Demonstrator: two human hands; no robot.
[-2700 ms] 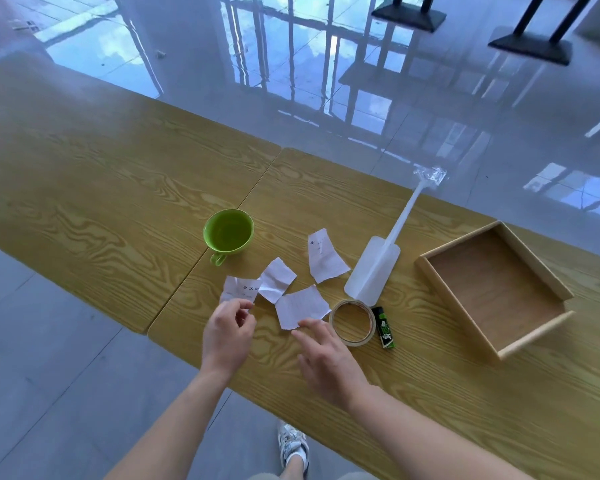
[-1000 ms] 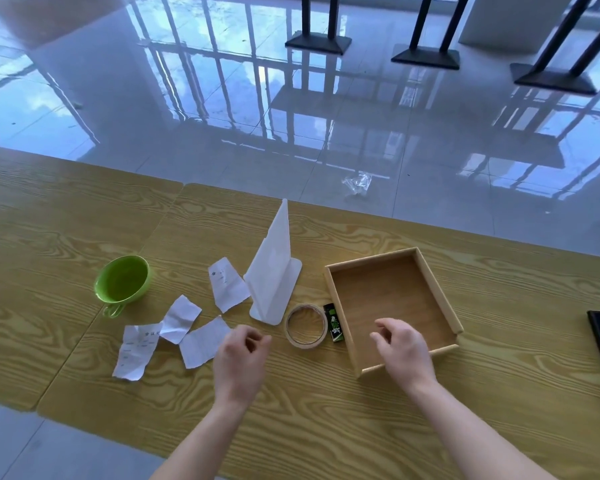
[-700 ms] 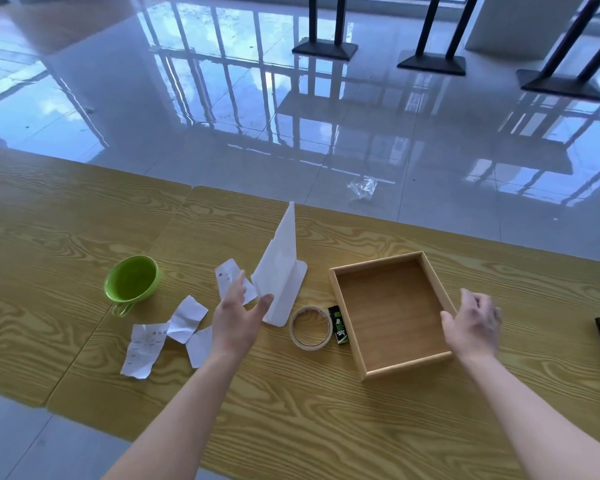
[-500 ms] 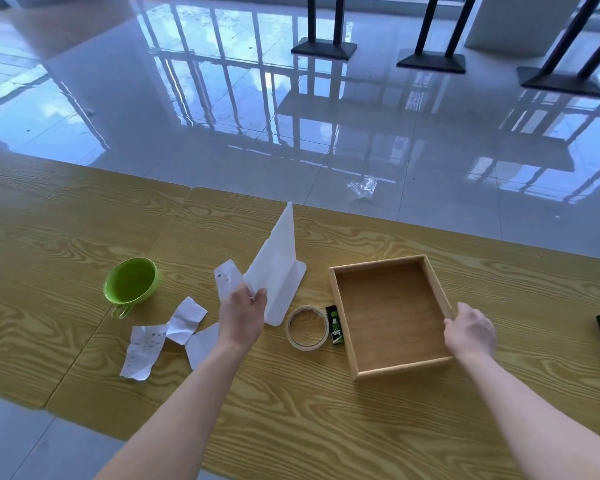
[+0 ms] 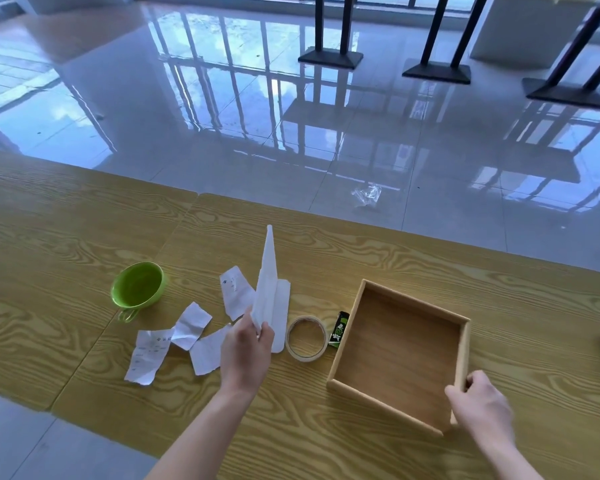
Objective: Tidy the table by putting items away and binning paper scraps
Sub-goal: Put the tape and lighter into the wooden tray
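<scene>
The bench [image 5: 395, 258] is yellowish wood-grain, pretty smooth with a low sheen, could be laminate tbh. The tray [image 5: 378, 401] is plain pale wood, matt, looks unvarnished. The green cup [image 5: 137, 285] looks like glossy plastic. The scraps [image 5: 191, 325] are thin white paper, creased, with torn edges. The white paddle [image 5: 269, 268] reads as matt plastic. The tape roll [image 5: 307, 337] is a pale, see-through-ish ring. The little green-black packet [image 5: 338, 330] looks shiny. The floor [image 5: 291, 133] is mirror-glossy tile, with a crumpled clear plastic wrapper [image 5: 367, 195] on it.

Print on paper scrap [image 5: 149, 355], green packet [image 5: 338, 330]: unreadable.
</scene>
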